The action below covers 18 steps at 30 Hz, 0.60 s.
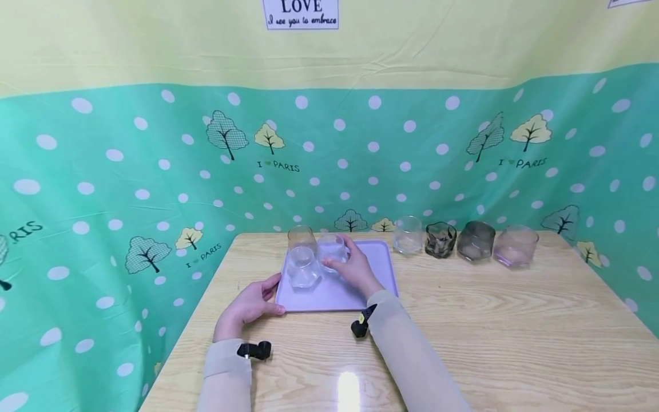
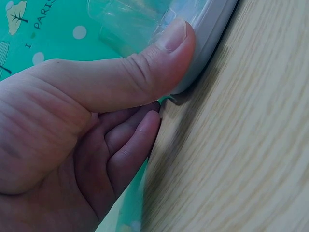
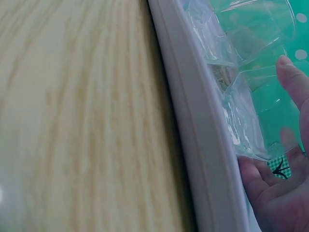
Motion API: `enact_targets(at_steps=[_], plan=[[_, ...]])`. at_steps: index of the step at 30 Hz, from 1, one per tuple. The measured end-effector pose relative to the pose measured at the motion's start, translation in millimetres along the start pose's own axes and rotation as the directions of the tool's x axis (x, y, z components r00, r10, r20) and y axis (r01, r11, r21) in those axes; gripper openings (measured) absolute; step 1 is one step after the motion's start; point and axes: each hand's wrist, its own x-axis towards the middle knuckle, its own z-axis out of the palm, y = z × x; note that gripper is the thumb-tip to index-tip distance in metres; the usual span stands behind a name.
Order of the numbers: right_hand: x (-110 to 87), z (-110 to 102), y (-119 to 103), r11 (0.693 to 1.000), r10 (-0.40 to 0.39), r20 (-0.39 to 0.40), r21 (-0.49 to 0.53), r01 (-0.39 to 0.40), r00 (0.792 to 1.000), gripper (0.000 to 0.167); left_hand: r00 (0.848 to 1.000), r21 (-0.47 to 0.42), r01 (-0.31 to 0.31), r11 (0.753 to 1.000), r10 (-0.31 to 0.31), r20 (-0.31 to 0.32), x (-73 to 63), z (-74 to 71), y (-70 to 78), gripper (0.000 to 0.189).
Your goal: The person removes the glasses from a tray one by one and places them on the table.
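Left of centre in the head view, the left hand (image 1: pixel 251 303) pinches the near left corner of a lilac tray (image 1: pixel 329 298), its thumb on the rim; the left wrist view alone shows the lower fingers bent beneath that thumb. Mid-frame, a front glass (image 1: pixel 304 273) stands on the tray with a brownish glass (image 1: pixel 301 236) behind it, and beside them the right hand (image 1: pixel 358 270) grips a clear glass (image 1: pixel 329 250), one finger showing through its wall only in the right wrist view. Just the head view shows, at right, a colourless tumbler (image 1: pixel 408 236), a dark glass (image 1: pixel 440 241), a grey glass (image 1: pixel 476 242) and a pink glass (image 1: pixel 516 247) in a row.
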Motion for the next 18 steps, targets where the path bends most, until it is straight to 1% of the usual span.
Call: enact_targets(at_steps=[7,11,18], plan=[[-0.1,0.5,3.6,1.000,-0.015,-0.004,0.000,0.015,1.000,0.091,1.000,-0.007,-0.020,1.000,0.020,0.009,-1.0,-1.3,-0.1,0.104],[0.6,0.7,4.7,1.000,-0.017,-0.004,0.016,0.018,1.000,0.092,1.000,-0.012,-0.029,1.000,0.029,0.006,-1.0,-2.0,0.0,0.104],[-0.1,0.5,6.4,0.999,-0.006,-0.014,0.033,0.006,1.000,0.093,0.999,-0.022,-0.029,0.999,0.029,0.014,-0.4,-1.9,-0.2,0.103]])
